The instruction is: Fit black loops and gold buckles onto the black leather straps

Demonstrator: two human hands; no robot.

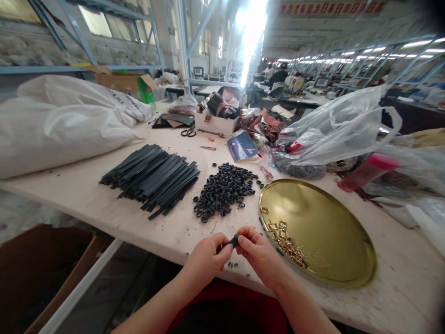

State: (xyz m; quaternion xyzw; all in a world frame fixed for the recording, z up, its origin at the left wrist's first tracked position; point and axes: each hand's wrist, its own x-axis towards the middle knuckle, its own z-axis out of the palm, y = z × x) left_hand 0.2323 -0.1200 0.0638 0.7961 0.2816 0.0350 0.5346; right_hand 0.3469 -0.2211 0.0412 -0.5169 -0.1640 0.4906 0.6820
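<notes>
Head view: the left hand (211, 253) and right hand (256, 253) pinch a small dark piece (234, 240) between their fingertips. Beyond them lie black loops (225, 189); right of the right hand, gold-coloured pieces (288, 243).

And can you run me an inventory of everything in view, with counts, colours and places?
Table: one, pale, centre.
Strips: many, black, left of loops.
Loops: many, black, mid-table heap.
Tray: one, gold, table's right.
Metal buckles: many, gold, tray's left side.
Sack: one, white, table's left.
Scissors: one pair, black, behind strips.
Booklet: one, blue, behind loops.
Open box: one, white, table's far side.
Plastic bag: at least one, clear, right of booklet.
Container: one, pink-red, beyond tray.
Cardboard boxes: two, brown, behind sack; lower left.
Banner: one, red, upper right.
Background and small scraps: too blurred to count.
Held piece: one, black, between both hands' fingers.
Left grip: one, bare, closed on held piece.
Right grip: one, bare, on same piece.
</notes>
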